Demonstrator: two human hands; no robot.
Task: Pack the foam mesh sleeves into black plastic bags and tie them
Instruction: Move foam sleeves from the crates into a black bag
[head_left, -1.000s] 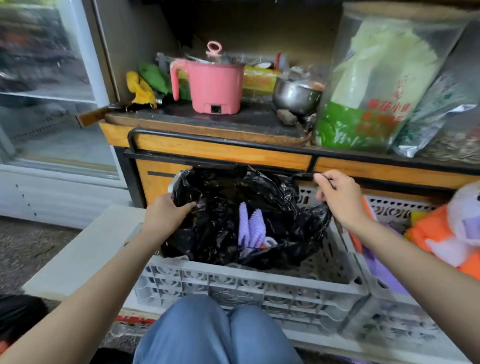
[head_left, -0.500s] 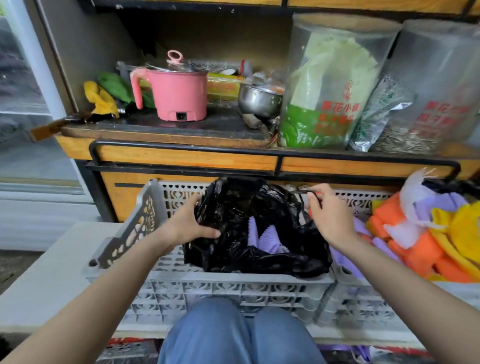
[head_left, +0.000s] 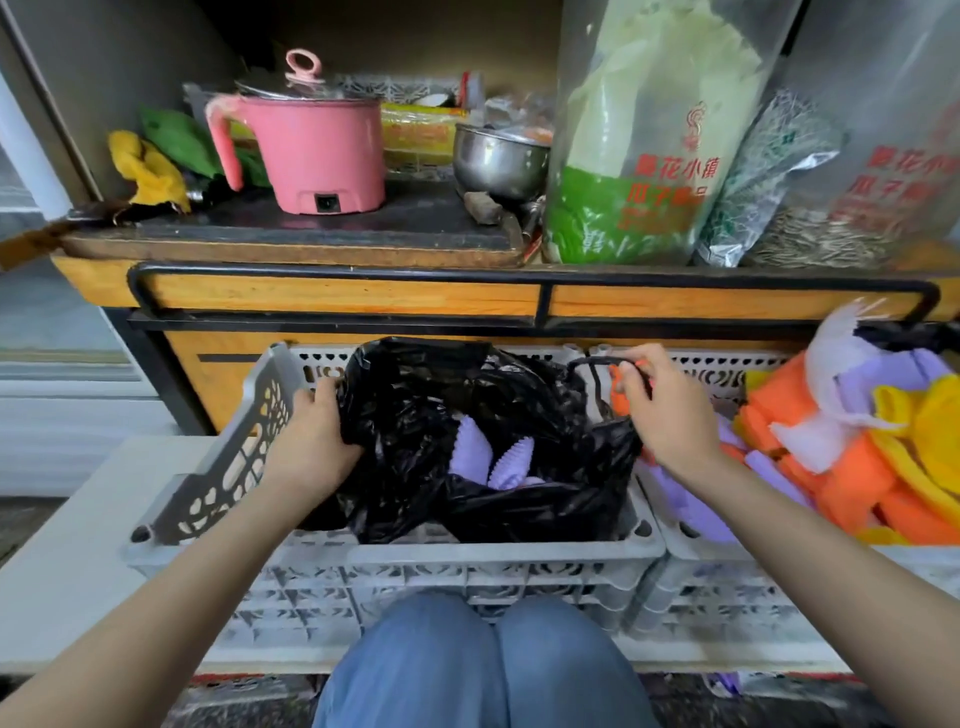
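black bag (head_left: 467, 426) sits in grey crate (head_left: 395, 558), purple foam sleeves (head_left: 493, 457) seen inside. left rim is gripped by left hand (head_left: 311, 441); handle loop (head_left: 597, 364) is pinched by right hand (head_left: 660, 410). judged light, soft, slippery film; best held at handles.

Black plastic bag (head_left: 519, 395): its folds hide all but two tips of the purple foam mesh sleeves (head_left: 511, 460); their count cannot be told. Left hand (head_left: 311, 436): fingertips hidden in the bag's rim. Loose sleeve pile (head_left: 831, 467) and its crate (head_left: 727, 597): cut off by the right edge. Red print on the clear bag (head_left: 670, 176): blurred.
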